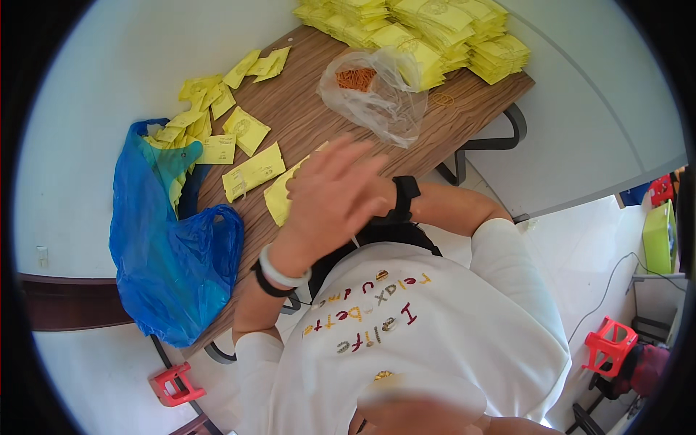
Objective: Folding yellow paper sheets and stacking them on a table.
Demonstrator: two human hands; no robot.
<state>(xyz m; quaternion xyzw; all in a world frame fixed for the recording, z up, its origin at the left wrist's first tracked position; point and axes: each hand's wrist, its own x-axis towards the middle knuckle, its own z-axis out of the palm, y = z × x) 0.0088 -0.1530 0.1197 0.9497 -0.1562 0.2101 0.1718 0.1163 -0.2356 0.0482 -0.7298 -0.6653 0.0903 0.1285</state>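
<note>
My left hand (pixel 330 196), with a white bangle and a black band at the wrist, hovers over the wooden table (pixel 312 119), blurred, with its fingers spread. A yellow paper packet (pixel 278 197) pokes out from under it. My right hand (pixel 382 196), with a black watch on its wrist, is almost wholly hidden behind the left hand, and its grip cannot be seen. More loose yellow packets (pixel 251 171) lie on the table just left of my hands.
A blue plastic bag (pixel 170 254) full of yellow packets hangs at the table's left edge. A clear bag of orange rubber bands (pixel 373 90) lies beyond my hands, with tall stacks of yellow packets (pixel 428 32) behind it. Red plastic stools (pixel 609 348) stand on the floor.
</note>
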